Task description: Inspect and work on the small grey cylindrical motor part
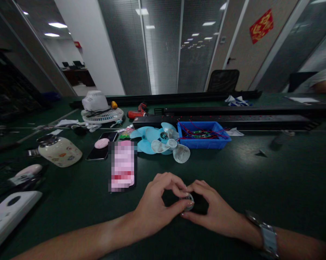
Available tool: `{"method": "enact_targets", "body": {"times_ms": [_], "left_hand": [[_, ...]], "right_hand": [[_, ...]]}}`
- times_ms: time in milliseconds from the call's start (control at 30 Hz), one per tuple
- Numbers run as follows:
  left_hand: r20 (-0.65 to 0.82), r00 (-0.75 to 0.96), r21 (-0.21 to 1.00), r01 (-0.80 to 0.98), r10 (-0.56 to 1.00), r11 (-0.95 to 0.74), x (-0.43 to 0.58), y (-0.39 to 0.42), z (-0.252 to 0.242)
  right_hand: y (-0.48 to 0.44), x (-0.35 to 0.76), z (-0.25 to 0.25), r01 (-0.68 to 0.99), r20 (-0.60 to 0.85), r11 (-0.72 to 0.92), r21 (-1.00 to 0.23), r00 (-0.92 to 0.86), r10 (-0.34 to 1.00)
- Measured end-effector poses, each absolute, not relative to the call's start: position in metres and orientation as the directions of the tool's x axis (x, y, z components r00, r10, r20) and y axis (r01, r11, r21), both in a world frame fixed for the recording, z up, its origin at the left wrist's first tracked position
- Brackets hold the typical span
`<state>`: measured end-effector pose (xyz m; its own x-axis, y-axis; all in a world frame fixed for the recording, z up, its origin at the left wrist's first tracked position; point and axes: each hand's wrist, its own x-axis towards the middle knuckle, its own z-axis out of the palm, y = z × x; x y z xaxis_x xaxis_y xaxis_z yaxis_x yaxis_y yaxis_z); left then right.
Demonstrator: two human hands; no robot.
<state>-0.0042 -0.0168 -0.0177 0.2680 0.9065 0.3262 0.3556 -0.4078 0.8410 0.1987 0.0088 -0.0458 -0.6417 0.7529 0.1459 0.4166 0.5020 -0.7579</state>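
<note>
My left hand [154, 206] and my right hand [210, 209] meet low in the middle of the head view, just above the dark green table [260, 180]. Both pinch a small round silvery part [188, 199] between thumbs and fingertips; most of it is hidden by the fingers. A metal watch [265, 233] is on my right wrist. Beyond the hands lie translucent blue fan blades [160, 142] and a blue bin [202, 136] with red wires and circuit boards.
A phone [122, 166] lies left of my hands, another phone [101, 146] with a pink item behind it. A cream jar [60, 151], white fan housing [98, 108], red screwdriver [137, 112] and black rails [219, 121] stand further back. Another person's arm [324, 85] shows far right.
</note>
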Motion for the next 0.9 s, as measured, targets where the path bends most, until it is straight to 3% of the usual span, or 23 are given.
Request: {"method": "enact_targets", "body": {"times_ms": [233,500,733,900], "left_hand": [[0.406,0.121,0.860,0.285,0.906,-0.423,-0.005,-0.020,-0.026],[0.270,0.119,0.795,0.532,0.955,-0.291,-0.022,-0.019,-0.052],[0.255,0.154,0.654,0.700,0.954,-0.288,-0.026,-0.016,-0.054],[0.402,0.068,0.671,0.656,0.913,-0.345,-0.025,-0.015,-0.052]], "right_hand": [[0.010,0.198,-0.037,0.412,0.116,0.482,-0.773,-0.656,0.746],[0.009,0.198,-0.036,0.387,0.120,0.418,-0.822,-0.600,0.791],[0.009,0.201,-0.038,0.356,0.137,0.403,-0.843,-0.582,0.801],[0.010,0.201,-0.039,0.391,0.136,0.442,-0.808,-0.606,0.784]]}}
